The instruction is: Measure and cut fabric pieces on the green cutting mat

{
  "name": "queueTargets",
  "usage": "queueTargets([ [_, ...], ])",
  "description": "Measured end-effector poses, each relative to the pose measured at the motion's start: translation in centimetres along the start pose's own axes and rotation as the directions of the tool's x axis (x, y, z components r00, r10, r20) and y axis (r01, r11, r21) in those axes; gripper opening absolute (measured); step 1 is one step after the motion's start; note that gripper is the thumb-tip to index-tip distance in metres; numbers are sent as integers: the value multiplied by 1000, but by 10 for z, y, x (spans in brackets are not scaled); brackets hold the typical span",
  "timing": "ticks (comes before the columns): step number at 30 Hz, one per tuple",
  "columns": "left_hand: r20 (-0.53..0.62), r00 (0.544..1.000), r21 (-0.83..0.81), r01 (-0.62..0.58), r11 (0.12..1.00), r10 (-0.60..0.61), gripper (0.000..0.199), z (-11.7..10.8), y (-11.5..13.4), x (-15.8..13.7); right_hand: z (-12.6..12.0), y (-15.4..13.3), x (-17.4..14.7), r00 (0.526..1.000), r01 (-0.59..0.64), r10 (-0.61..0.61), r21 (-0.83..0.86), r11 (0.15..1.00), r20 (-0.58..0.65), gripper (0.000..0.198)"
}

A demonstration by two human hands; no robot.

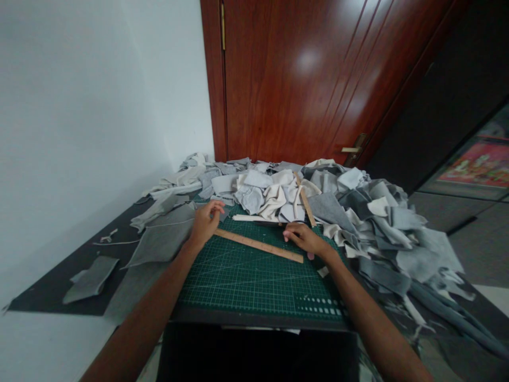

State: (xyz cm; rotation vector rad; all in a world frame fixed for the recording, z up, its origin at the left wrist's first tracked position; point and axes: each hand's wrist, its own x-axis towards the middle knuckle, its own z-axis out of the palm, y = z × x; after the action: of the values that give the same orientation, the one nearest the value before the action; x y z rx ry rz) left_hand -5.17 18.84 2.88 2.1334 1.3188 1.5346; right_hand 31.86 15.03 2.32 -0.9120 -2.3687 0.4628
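My left hand point(207, 218) is above the left end of a wooden ruler point(258, 245), its fingers bent in towards the thumb. A small grey fabric scrap point(225, 214) shows just past its fingertips; whether the fingers grip it is unclear. Over the ruler's right half, my right hand point(305, 237) is curled closed. A pinkish bit shows beneath it, too small to name. The ruler lies slanted on a green cutting mat point(246, 286). To the left, grey fabric pieces point(161, 239) lie flat, near my left forearm.
A heap of grey and cream fabric scraps point(274, 193) covers the table's back and right side. A second wooden ruler point(305, 200) leans into it. A folded grey piece point(92, 278) lies on the dark tabletop point(43, 292) at left. Behind stands a brown door point(286, 90).
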Motion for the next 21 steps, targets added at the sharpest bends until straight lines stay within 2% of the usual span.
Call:
queueTargets([
  [3,198,976,20,-99,995,93,25,10,9,-6,5,4,3,996,16,-22,-70,997,-87,37],
  [6,380,906,7,-203,979,185,26,28,18,-13,13,6,12,986,-34,3,-188,981,-167,25],
  [9,469,853,12,-268,963,231,29,44,25,-19,24,1,26,989,-121,79,-380,917,-126,29],
  [11,475,854,89,-287,954,212,34,51,26,-22,30,-6,37,986,-165,145,-492,855,-79,32],
  [13,446,880,205,-276,939,162,40,53,23,-24,35,-12,50,982,-183,180,-540,822,-59,32],
  [17,350,935,345,-191,919,63,43,51,9,-23,39,-17,76,976,-207,212,-545,812,-54,26],
  [21,300,954,399,-134,907,9,30,46,0,-21,40,-17,92,971,-219,235,-541,812,-41,20],
])
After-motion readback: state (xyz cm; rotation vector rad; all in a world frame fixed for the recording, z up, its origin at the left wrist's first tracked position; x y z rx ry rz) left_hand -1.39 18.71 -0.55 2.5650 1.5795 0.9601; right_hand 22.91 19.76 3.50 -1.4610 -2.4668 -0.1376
